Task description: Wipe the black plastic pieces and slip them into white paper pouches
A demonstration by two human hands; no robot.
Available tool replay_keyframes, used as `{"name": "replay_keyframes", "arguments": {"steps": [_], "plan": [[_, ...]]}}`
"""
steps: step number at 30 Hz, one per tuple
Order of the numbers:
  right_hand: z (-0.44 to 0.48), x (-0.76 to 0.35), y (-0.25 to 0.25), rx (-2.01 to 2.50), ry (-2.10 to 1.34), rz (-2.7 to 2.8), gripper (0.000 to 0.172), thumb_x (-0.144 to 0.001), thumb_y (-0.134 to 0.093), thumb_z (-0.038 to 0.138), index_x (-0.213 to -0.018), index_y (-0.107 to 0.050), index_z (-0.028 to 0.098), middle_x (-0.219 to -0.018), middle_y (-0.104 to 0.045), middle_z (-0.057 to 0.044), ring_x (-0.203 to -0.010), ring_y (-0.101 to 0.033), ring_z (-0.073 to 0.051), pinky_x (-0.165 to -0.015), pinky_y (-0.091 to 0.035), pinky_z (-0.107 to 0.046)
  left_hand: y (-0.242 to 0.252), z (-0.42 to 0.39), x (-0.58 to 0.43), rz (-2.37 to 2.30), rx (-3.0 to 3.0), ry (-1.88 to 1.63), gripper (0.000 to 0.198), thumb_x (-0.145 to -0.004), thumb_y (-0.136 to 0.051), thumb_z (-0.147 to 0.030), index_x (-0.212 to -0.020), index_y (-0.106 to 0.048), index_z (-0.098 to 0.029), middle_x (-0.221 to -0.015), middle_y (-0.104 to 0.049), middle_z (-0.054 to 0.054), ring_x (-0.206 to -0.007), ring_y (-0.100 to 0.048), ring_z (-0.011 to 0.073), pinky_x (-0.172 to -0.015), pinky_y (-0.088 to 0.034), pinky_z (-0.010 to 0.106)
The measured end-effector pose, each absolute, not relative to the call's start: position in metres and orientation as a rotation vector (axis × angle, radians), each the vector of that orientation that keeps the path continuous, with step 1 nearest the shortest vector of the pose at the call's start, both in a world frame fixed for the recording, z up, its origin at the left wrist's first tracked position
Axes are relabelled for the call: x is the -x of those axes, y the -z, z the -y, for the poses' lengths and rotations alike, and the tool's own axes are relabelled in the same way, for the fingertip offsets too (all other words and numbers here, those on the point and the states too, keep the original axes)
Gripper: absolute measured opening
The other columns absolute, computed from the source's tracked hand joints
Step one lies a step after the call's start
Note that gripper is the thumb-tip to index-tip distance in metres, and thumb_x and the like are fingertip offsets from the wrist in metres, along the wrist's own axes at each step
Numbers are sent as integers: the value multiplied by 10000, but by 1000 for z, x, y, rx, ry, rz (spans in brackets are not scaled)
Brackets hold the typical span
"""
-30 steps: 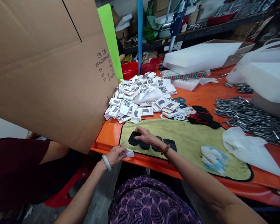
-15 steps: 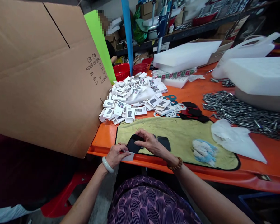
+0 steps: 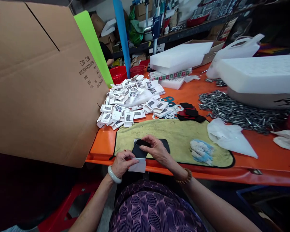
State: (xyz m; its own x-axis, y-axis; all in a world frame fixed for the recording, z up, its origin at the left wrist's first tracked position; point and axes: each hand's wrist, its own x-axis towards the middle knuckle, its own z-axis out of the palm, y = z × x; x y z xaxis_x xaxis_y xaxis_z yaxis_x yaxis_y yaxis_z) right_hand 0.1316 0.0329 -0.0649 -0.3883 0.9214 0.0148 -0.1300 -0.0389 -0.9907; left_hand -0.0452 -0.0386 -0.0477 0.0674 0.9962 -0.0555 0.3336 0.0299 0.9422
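My left hand, with a pale bangle at the wrist, pinches the upper edge of a small whitish translucent bag or sheet. Between the fingers of my right hand is a flat black piece with rounded corners; its exact kind is unclear. The black piece's lower end is close to the whitish sheet's top, and I cannot tell whether it sits inside. Another dark flat piece lies on the yellow-green mat, partly behind my right hand. A white and blue cloth bundle rests farther right on the mat.
A large cardboard box walls off the left side. Small white boxes are heaped beyond the mat. Black and red pieces, a white plastic bag and many metal rods lie on the orange table.
More of the whitish sheet now shows below my left fingers, hanging over the table edge. The black piece is turned more upright. The whole view has shifted, moving the table's things leftward.
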Motion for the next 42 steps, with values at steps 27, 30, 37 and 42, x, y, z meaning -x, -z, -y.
{"name": "replay_keyframes", "arguments": {"steps": [27,30,37,42], "plan": [[-8,-144,52,901,-1418,1519,211,-795,-658,394,-846,-563,213,-721,-545,18,-659,-499,-130,-633,-425,-263,28,36,29,-1163,-1111,-1304,201,-734,-741,-294,-676,-593,-169,-1125,-664,96,-1018,-601,203,-849,-448,291],[-7,-139,54,883,-1319,1571,175,-832,-619,370,-785,-572,207,-730,-554,1,-681,-503,-139,-655,-420,-272,31,38,32,-1154,-1079,-1299,210,-753,-726,-290,-683,-571,-167,-1157,-647,91,-970,-609,185,-844,-450,287],[-8,-125,59,823,-1592,1295,300,-808,-629,489,-768,-523,212,-775,-560,-3,-677,-507,-129,-648,-438,-266,38,29,32,-1304,-1029,-1296,298,-754,-687,-415,-728,-507,-179,-943,-651,44,-723,-556,118,-636,-429,221],[-15,-139,68,1012,-1500,1335,287,-813,-578,501,-782,-516,222,-688,-562,11,-650,-541,-146,-656,-465,-292,57,8,47,-1605,-1145,-1225,307,-724,-622,-469,-696,-488,-195,-588,-404,-70,-537,-372,87,-511,-320,204]]}}
